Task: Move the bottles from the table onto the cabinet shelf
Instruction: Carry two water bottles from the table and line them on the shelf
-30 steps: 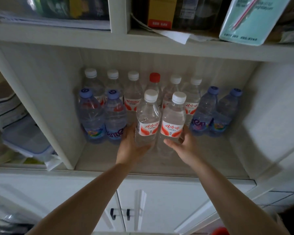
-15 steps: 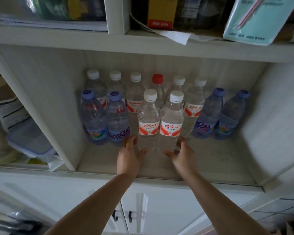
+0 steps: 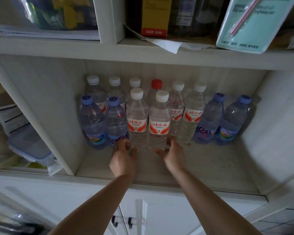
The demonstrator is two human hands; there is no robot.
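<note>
Reaching into the cabinet shelf, a person's two hands flank a pair of upright water bottles.

Left hand sits at the base of the left bottle, right hand at the right bottle; fingers loosely spread, clamped on nothing. Both bottles stand just beyond the fingertips, long axes vertical, caps up.

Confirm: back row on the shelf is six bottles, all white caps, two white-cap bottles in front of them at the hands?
Not quite. The head view shows one back-row bottle with a red cap; the other five are white. The two front bottles are white-capped, standing at the left hand and right hand.
</note>
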